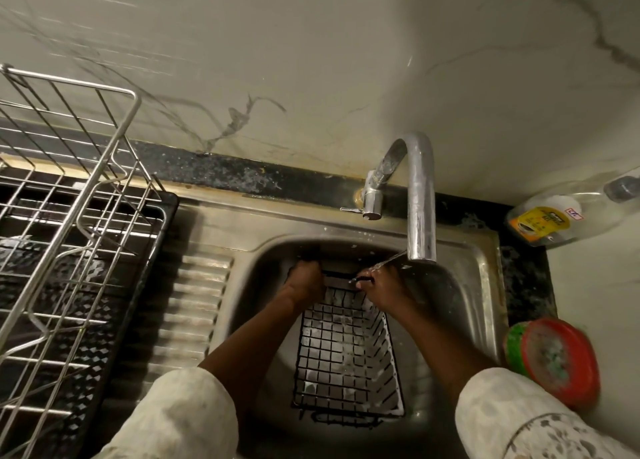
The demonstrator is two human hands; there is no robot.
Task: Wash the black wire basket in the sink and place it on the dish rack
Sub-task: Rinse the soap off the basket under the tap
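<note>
Veined marble wall (311, 60) above black granite counter (242, 178).

Both arms come in from the lower edge of the frame and draw together near the centre. The left forearm (252, 334) goes up from the lower left, the right forearm (433, 334) from the lower right. Both are bare down to the pale patterned left sleeve (180, 417) and right sleeve (519, 420). The left hand (306, 282) shows its back, with fingers curled over the far rim of the black wire basket (346, 354). The right hand (384, 285) grips the same rim, its thumb pointing to the left of the frame. The hands are near each other but apart.
</note>
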